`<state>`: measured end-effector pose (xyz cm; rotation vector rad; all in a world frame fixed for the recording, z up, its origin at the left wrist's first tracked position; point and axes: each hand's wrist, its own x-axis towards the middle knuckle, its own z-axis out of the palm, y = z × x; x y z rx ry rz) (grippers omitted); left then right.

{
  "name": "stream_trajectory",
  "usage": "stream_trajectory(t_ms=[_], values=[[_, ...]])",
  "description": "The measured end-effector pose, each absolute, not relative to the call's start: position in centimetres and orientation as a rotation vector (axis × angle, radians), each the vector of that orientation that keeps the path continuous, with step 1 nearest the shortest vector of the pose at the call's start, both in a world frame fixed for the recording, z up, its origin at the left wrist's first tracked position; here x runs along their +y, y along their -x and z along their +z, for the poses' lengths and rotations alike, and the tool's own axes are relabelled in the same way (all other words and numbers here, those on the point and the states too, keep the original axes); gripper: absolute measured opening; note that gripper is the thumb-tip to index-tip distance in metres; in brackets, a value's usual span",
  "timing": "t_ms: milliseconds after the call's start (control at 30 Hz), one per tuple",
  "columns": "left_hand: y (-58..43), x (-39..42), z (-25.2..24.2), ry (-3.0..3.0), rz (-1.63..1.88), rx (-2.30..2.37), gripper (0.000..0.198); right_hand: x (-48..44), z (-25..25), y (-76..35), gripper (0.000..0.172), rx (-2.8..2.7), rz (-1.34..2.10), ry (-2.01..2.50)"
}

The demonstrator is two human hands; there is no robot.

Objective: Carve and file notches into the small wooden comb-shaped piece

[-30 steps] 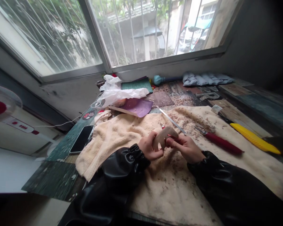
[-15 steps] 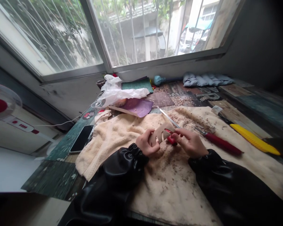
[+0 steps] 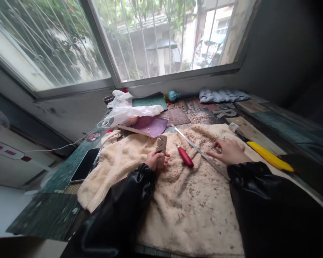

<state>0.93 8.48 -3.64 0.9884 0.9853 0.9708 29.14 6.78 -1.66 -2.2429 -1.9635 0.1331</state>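
Tan wood, apparently: the carved block point(image 3: 163, 142) is standing near-upright in the left hand point(image 3: 154, 160), whose fingers are gripping its lower end above the beige cloth point(image 3: 199, 208). Judged handling: light, stiff, dry, with the slotted part likely being fragile, so the solid end is offering safer hold. Its slim body is showing slanted cuts. Red-handled tool point(image 3: 185, 157) is lying at four o'clock from it; the right hand point(image 3: 229, 152) is sitting at three o'clock, fingers curved, whether gripping cannot tell.

Beige towel point(image 3: 204, 218) on painted table point(image 3: 43, 216)
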Motion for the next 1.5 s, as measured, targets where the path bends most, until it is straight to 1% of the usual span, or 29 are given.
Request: stream_trajectory(t_ms=[100, 233, 333, 433, 500, 600, 700, 833, 933, 1000, 1067, 1133, 1167, 1200, 1333, 1500], values=[[-0.9, 8.4, -3.8, -1.010, 0.987, 0.967, 0.030, 6.1, -1.6, -27.1, 0.029, -2.153, 0.272, 2.148], [-1.1, 8.1, -4.1, -1.071, 1.006, 0.966, 0.031, 5.4, -2.0, -25.9, 0.022, -2.212, 0.143, 2.202], [-1.3, 7.8, -4.1, -1.189, 1.050, 1.107, 0.030, 5.5, -1.8, -25.8, 0.022, -2.168, 0.090, 2.205], [-1.2, 7.4, -4.0, -1.490, 1.095, 1.444, 0.022, 5.6, -1.4, -25.4, 0.027, -2.081, 0.054, 2.192], [-1.0, 7.3, -3.9, -1.703, 1.129, 1.625, 0.020, 5.4, -1.3, -24.8, 0.027, -2.054, 0.097, 2.074], [-0.8, 7.3, -4.0, -1.857, 1.159, 1.739, 0.020, 4.7, -1.3, -23.7, 0.027, -2.014, 0.120, 1.930], [-0.5, 7.7, -4.4, -1.887, 1.109, 1.799, 0.022, 4.0, -0.8, -23.5, 0.030, -1.932, 0.026, 2.055], [-0.2, 8.2, -4.8, -1.880, 1.031, 1.803, 0.023, 3.6, 1.1, -25.6, 0.035, -1.781, 0.000, 2.306], [-0.2, 8.4, -4.8, -1.878, 1.048, 1.774, 0.022, 3.7, 2.5, -27.9, 0.039, -1.630, -0.004, 2.383], [-0.2, 8.4, -4.8, -1.876, 1.042, 1.772, 0.020, 3.9, 2.9, -28.6, 0.037, -1.550, -0.042, 2.326], [-0.4, 8.3, -4.8, -1.881, 1.034, 1.751, 0.018, 4.0, 2.6, -28.2, 0.029, -1.528, 0.002, 2.188], [-0.5, 8.2, -4.9, -1.912, 1.052, 1.694, 0.019, 4.0, 1.8, -26.4, 0.022, -1.563, 0.188, 2.019], [-0.5, 8.2, -4.9, -1.940, 1.062, 1.660, 0.019, 3.9, 1.2, -25.2, 0.022, -1.642, 0.310, 1.925], [-0.6, 8.1, -5.0, -1.970, 1.073, 1.632, 0.021, 3.7, 0.6, -23.9, 0.021, -1.704, 0.341, 1.862], [-0.7, 8.1, -5.3, -2.052, 1.077, 1.576, 0.023, 2.6, -1.2, -19.9, 0.027, -1.971, 0.378, 1.817], [-1.2, 8.1, -5.3, -2.139, 1.107, 1.521, 0.022, 1.9, -1.2, -18.8, 0.027, -2.064, 0.334, 1.902]])
